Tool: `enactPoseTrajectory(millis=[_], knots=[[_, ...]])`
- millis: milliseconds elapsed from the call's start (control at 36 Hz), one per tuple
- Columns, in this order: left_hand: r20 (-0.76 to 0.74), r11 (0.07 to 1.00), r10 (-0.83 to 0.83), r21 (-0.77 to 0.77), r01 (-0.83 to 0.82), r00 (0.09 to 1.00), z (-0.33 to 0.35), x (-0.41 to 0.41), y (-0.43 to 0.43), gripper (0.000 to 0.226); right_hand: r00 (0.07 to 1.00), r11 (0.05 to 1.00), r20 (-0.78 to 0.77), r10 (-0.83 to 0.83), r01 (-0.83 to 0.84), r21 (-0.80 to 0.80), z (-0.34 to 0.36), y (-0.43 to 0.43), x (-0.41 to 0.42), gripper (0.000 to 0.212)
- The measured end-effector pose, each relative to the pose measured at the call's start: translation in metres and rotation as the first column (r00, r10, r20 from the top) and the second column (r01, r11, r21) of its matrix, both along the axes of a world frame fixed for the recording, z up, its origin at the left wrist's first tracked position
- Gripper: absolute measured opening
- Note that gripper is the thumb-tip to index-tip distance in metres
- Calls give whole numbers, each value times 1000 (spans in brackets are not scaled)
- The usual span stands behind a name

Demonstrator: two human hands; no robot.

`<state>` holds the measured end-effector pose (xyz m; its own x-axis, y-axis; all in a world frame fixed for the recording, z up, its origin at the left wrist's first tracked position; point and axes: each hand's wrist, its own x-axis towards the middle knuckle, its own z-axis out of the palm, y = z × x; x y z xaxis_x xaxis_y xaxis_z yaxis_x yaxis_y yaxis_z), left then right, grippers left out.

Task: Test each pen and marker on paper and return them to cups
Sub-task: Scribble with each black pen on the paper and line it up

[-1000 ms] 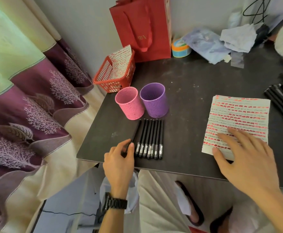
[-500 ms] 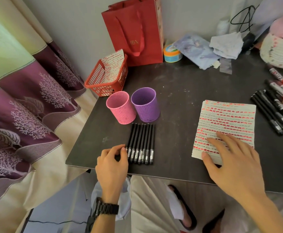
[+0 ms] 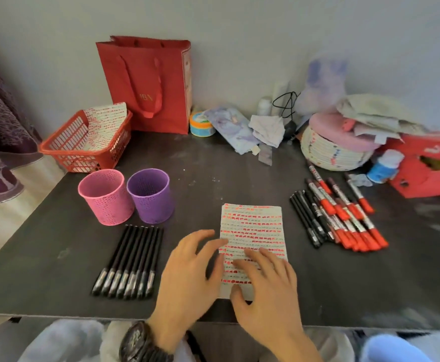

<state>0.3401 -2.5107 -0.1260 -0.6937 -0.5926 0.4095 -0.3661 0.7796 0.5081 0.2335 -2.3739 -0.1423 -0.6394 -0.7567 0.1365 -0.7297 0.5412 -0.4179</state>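
A sheet of paper (image 3: 253, 223) covered with rows of red marks lies in the middle of the dark table (image 3: 213, 184). My right hand (image 3: 266, 286) rests flat on its lower part, fingers spread. My left hand (image 3: 190, 273) is open beside the paper's left edge, fingertips touching it. Several black pens (image 3: 130, 262) lie in a neat row to the left. A pink cup (image 3: 105, 197) and a purple cup (image 3: 151, 195) stand behind that row; no pens show above their rims. Several black and red-capped markers (image 3: 339, 215) lie on the right.
A red mesh basket (image 3: 83, 145) with marked paper stands at the back left, a red gift bag (image 3: 148, 84) behind it. A woven round box (image 3: 336, 147), cloths, small jars and a red carton (image 3: 427, 165) crowd the back right. The table's front edge is near my wrists.
My left hand left the row of black pens and moved right to the paper's left edge. The view swung right and up. My right hand stayed on the paper.
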Motion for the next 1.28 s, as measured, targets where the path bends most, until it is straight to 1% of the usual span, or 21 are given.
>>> enactPoseTrajectory(millis=[56,139,194,250,333,417,500,583,694,778,861,972,1056,1083,1167,1278], knots=[[88,996,-87,19,86,992,-13,-12,5,35,1000,1000,-3,17,-17,0,3,5,-2,47],[208,994,-105,45,98,972,-30,-18,6,42,999,997,-50,14,-18,-79,9,15,-17,45],[231,995,-91,51,81,969,-33,-18,4,45,998,989,-38,-44,38,-146,18,21,-35,39],[233,994,-91,77,75,968,-33,-16,2,44,994,981,-21,-105,100,-166,29,26,-59,29],[229,992,-96,97,75,969,-32,-15,2,43,977,977,-52,-206,202,-70,47,24,-95,34],[235,991,-95,110,71,967,-31,-16,2,43,954,953,-120,-275,287,99,61,18,-122,37],[231,990,-94,123,67,968,-31,-15,1,43,950,929,-158,-268,298,219,67,15,-139,35],[229,990,-91,130,63,969,-32,-16,1,43,951,917,-148,-270,301,262,69,12,-147,29],[223,989,-95,133,66,970,-32,-16,0,43,944,882,-213,-251,314,351,67,6,-149,21],[222,989,-99,130,71,970,-31,-16,1,42,942,845,-218,-254,326,424,65,1,-148,22],[218,989,-98,132,70,971,-31,-15,1,42,931,840,-222,-290,359,406,62,-2,-145,23],[217,988,-97,139,68,971,-32,-15,1,42,927,879,-203,-314,365,308,58,-1,-143,18],[209,988,-94,143,65,973,-32,-16,0,41,923,901,-234,-304,358,244,54,0,-142,13],[206,987,-94,145,65,974,-32,-16,0,41,924,905,-245,-293,351,241,52,-1,-142,15],[202,987,-95,150,65,975,-32,-16,0,40,927,890,-267,-265,341,301,48,-2,-140,23],[191,986,-89,157,59,978,-31,-16,0,39,920,863,-280,-275,364,349,43,-6,-137,27]])
